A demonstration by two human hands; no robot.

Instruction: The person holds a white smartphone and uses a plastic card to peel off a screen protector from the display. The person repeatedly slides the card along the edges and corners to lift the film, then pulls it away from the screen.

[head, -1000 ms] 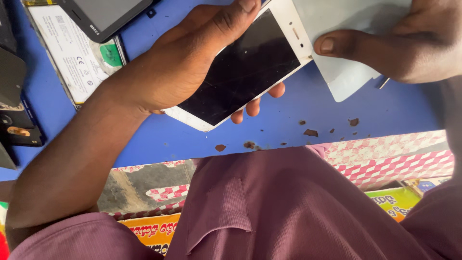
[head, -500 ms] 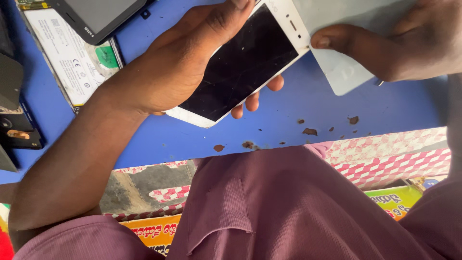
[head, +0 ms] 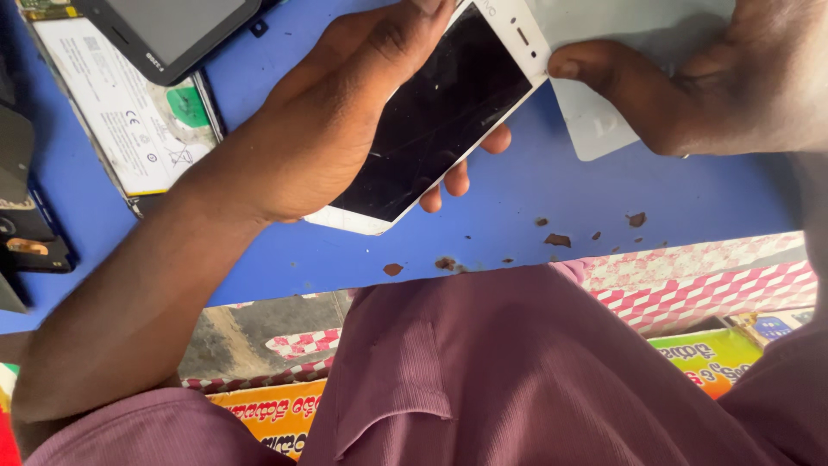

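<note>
Left hand [head: 345, 121] grasps white phone [head: 440, 112], fingers wrapped; long axis runs 7 to 1 o'clock. Right hand [head: 716, 78], at 3 o'clock, pinches pale sheet [head: 604, 129] touching its top corner.

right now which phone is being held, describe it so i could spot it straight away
Start at the blue table and look to its upper middle, where the left hand wraps a white phone held tilted above the surface. The right hand meets its top corner with the thumb. Unlike the dark device lying flat at the upper left, it has a white frame around a cracked black screen.
</note>
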